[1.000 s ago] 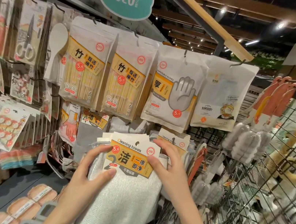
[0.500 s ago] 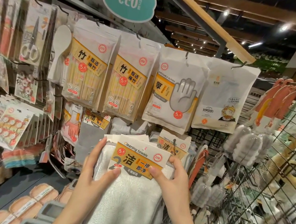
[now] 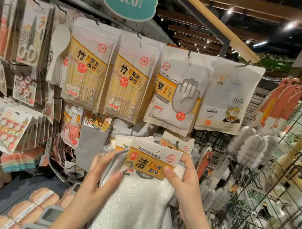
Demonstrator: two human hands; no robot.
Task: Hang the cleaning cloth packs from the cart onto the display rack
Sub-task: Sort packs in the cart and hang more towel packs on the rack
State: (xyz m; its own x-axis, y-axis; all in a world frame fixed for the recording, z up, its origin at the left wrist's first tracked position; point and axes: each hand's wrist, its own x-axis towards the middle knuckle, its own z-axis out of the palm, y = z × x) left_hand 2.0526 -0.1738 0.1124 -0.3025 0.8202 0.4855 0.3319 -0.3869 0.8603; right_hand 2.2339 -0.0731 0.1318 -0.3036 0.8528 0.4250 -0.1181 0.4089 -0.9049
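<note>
**Softly held, card first**

Leftmost, left hand (image 3: 101, 177) curled round the near-left edge of the pack (image 3: 141, 189), thumb over the grey-trimmed cloth fold, fingers tucked behind and out of sight. Centre, pack raised before the rack (image 3: 214, 141), just below the hanging chopstick bags (image 3: 129, 83) and glove bag (image 3: 177, 90); not on any hook yet. Probably light and limp in the cloth (image 3: 132, 209): white towelling sagging below the header card (image 3: 153, 162), likely to swing and fold if carried by its lower part. Stiff only at the card, so best taken there, beside the small punched hole (image 3: 158, 150) near its top edge, leaving that hole free for a peg. Glossy card perhaps a little slippery; a firm pinch advised, without creasing. Right, right hand (image 3: 185, 180) pinching the card's right end, thumb on the printed face, fingers wrapped behind. Behind it, further towel packs (image 3: 177, 142) already hanging. Far right, brushes (image 3: 249, 146) on a wire grid (image 3: 275, 192). Cart not clearly made out.
</note>
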